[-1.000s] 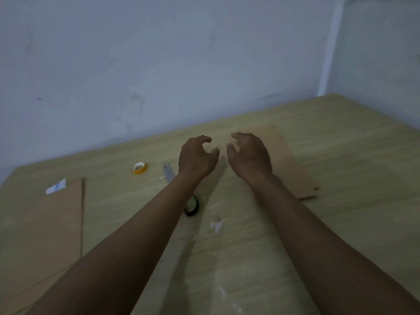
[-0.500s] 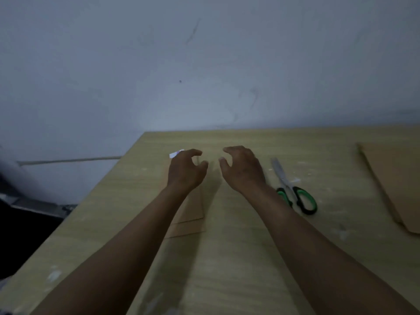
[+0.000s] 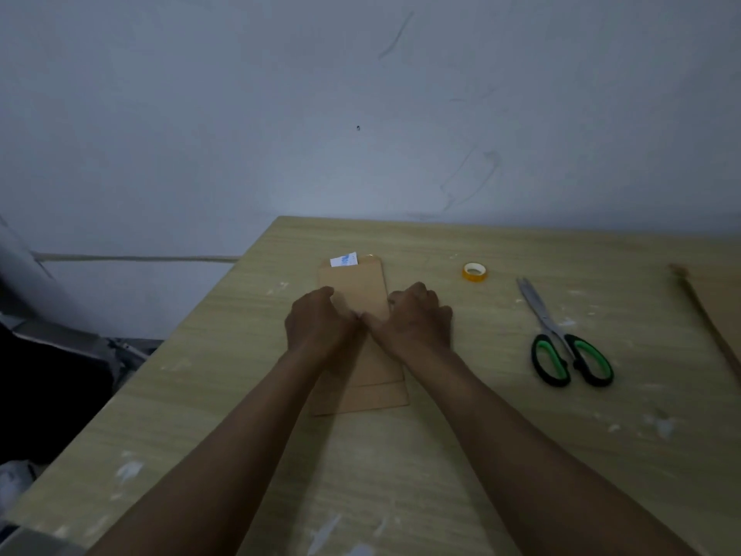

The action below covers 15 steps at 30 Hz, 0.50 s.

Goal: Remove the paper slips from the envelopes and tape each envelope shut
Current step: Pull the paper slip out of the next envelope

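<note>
The step in hand is judged to be the taking up of a fresh envelope from the stack of brown envelopes lying flat near the left edge of the table. The top envelope is met by both hands about its middle: the left hand is laid on it with fingers curled, and the right hand is set at its right edge, knuckles up. Whether the paper is pinched or only pressed cannot be told, since the fingertips are hidden beneath the hands. A white slip with blue print is seen sticking out of the envelope's far end, so its removal is judged not yet done. The next move is thought to call for one hand to steady the envelope while the slip is drawn out by the other; after that the tape, a small yellow roll standing well apart to the right, would be needed, and the scissors, with steel blades and green-and-black handles, lying further right. The envelopes are thin, matt kraft paper, rectangular and slightly fanned at the near end. The table is pale wood-grain laminate flecked with white smears. Another brown sheet is cut off at the right edge.
</note>
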### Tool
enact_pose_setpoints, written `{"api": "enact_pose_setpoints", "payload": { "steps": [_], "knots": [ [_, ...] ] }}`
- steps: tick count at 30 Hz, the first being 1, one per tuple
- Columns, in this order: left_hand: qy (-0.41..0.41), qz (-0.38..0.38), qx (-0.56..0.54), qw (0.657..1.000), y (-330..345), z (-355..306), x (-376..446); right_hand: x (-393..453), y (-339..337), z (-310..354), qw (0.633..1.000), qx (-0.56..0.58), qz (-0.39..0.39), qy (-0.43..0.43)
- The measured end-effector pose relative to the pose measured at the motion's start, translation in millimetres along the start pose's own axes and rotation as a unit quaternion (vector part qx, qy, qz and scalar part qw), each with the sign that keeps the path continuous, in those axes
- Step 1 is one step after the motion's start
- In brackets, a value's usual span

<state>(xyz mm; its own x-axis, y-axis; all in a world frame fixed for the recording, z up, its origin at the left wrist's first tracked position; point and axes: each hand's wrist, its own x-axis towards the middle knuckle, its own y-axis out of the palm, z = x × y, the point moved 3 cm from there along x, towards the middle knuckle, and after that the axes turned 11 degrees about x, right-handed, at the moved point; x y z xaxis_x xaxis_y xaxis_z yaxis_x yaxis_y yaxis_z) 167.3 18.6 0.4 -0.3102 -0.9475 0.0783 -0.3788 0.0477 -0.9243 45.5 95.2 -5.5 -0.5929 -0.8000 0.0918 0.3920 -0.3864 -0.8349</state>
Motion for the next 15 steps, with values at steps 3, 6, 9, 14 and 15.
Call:
{"api": "enact_pose_setpoints", "payload": {
  "steps": [3, 6, 9, 14, 15],
  "knots": [
    [0.018, -0.014, -0.012, 1.0, 6.0, 2.5, 2.0, 0.3, 2.2, 1.6, 1.0, 0.01, 0.008, 0.014],
    [0.027, -0.033, -0.033, 0.999, 9.4, 5.0, 4.4, 1.0, 1.5, 3.3, 0.999, 0.043, 0.005, 0.022],
    [0.016, -0.085, -0.109, 0.99, 6.4, 4.5, 6.3, 1.5, 1.7, 3.5, 0.998, 0.063, 0.006, 0.028],
    [-0.065, -0.123, -0.299, 0.944, -6.8, 2.1, 10.7, 3.3, 2.6, 1.3, 0.995, 0.095, 0.007, 0.033],
    [-0.077, -0.125, -0.312, 0.939, -10.1, 1.2, 11.9, 4.5, 2.2, 1.0, 0.992, 0.119, 0.002, 0.041]
  ]
}}
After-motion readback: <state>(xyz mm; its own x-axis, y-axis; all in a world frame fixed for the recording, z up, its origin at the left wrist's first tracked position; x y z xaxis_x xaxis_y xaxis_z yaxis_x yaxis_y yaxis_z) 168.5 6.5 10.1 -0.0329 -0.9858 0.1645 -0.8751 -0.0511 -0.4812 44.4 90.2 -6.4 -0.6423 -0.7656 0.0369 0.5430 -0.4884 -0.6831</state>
